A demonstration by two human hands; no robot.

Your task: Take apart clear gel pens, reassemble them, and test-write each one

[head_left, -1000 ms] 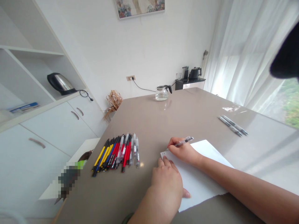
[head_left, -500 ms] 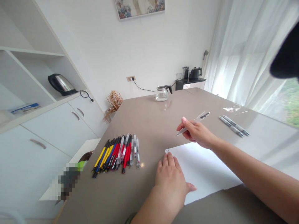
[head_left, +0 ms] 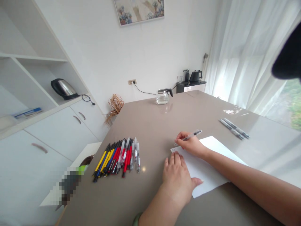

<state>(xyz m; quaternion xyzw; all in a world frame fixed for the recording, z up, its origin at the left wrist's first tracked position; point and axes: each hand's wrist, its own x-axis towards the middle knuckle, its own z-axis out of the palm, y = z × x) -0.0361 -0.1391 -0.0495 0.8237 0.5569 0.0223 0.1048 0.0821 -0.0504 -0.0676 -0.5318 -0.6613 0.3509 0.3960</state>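
My right hand point(head_left: 188, 142) is closed round a clear-barrelled pen point(head_left: 194, 134), its back end pointing up to the right. The pen's tip is down near the far left corner of a white sheet of paper point(head_left: 204, 185). Close to that corner the sheet bears small dark marks, too small to read. My left hand point(head_left: 177, 171) lies flat on the sheet's left edge, fingers stretched forward and thumb out to the right. To the left, a row of pens point(head_left: 116, 157) in yellow, blue, red and clear plastic lies on the table.
Several clear pens point(head_left: 234, 128) lie on the right of the brown table point(head_left: 145, 122). A glass pot point(head_left: 162, 97) with a black handle stands at the table's far end. A steel kettle point(head_left: 64, 88) sits on the left shelf; a black kettle point(head_left: 196, 76) is on a back stand.
My right hand has lowered the pen from above the sheet to its far left corner. My left hand has shifted slightly right with the paper and still lies flat on it.
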